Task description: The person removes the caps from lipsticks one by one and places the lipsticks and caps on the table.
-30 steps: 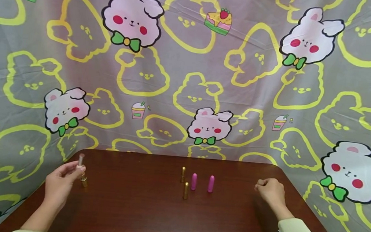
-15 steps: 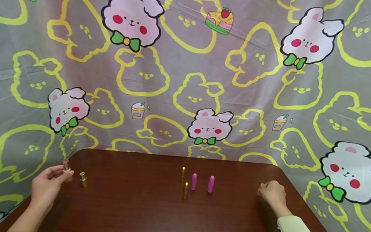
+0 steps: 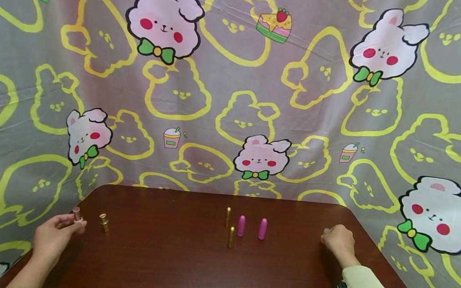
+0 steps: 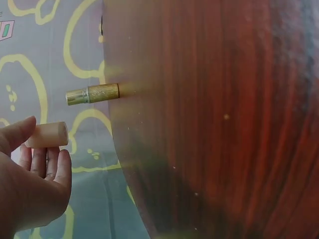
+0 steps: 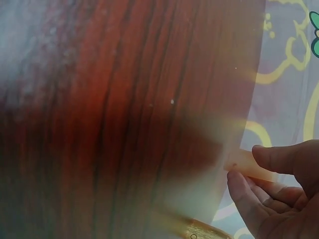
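My left hand (image 3: pixel 51 238), at the table's left edge, pinches a short pink tube (image 3: pixel 76 214) between thumb and fingers. The left wrist view shows this tube from the side, apart from everything else. Right of it on the table stands a gold lipstick tube (image 3: pixel 104 222) with a narrower, brighter neck. My right hand (image 3: pixel 339 242) is at the table's right side. In the right wrist view its thumb and finger pinch a pale pinkish tube (image 5: pixel 244 162), hidden from the head view. A gold piece (image 5: pixel 207 230) shows partly at that view's lower edge.
In the middle of the brown table (image 3: pixel 162 266) stand two round-topped gold tubes (image 3: pixel 231 238) and two magenta tubes (image 3: pixel 262 229), close together. A patterned curtain (image 3: pixel 216 115) hangs behind and along both sides.
My left hand has moved left and down with the pink tube, away from the gold lipstick tube, which is left standing. My right hand has shifted only slightly.
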Motion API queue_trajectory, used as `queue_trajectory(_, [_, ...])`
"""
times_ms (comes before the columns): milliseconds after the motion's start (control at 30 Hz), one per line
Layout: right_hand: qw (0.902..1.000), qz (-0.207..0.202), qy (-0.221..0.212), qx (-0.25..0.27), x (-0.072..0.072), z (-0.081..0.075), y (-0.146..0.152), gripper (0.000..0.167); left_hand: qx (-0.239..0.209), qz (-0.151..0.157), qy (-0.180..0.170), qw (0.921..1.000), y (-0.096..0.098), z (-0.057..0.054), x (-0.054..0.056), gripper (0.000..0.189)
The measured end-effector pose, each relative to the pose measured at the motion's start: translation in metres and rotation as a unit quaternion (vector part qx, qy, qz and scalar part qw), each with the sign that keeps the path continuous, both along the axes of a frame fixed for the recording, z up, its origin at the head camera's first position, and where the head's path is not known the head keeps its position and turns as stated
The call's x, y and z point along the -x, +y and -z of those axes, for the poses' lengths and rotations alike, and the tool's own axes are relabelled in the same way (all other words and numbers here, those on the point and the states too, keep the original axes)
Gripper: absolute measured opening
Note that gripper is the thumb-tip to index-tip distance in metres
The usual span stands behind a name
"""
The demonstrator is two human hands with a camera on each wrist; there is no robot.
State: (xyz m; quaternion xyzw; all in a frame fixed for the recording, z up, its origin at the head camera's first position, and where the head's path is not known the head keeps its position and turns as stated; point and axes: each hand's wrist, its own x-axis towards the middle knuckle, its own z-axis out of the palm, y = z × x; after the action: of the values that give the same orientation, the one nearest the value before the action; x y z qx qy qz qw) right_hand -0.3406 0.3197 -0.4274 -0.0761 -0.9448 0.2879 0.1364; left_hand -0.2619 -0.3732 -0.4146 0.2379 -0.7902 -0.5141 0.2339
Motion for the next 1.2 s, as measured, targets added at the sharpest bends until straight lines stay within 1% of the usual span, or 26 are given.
queue_trajectory(167, [1.0000,-0.001,-0.003,0.004,-0.001,0.002,-0.001,0.039,-0.001,0.006,-0.012,0.9999,-0.002,0.001,-0.001,0.040])
queue_trajectory(467, [0.9999,0.002,0.003,-0.011,0.000,0.001,-0.002,0.038,0.018,0.015,-0.033,0.9992,-0.007,0.006,0.000,0.048])
queue_trajectory(567, [0.9999,0.003,0.000,-0.015,-0.001,0.000,-0.002,0.037,0.032,0.019,-0.040,0.9985,-0.009,0.010,0.001,0.048])
queue_trajectory(900, [0.9998,0.004,-0.006,-0.019,0.001,0.000,0.000,0.033,0.061,0.049,-0.050,0.9957,-0.009,0.016,0.005,0.044])
queue_trajectory(1033, [0.9997,0.005,-0.017,-0.018,0.001,0.003,0.000,0.032,0.070,0.070,-0.049,0.9938,-0.008,0.017,0.008,0.040])
queue_trajectory(1200, [0.9996,0.007,-0.020,-0.019,0.002,0.006,0.001,0.032,0.100,0.092,-0.048,0.9895,-0.007,0.019,0.011,0.038])
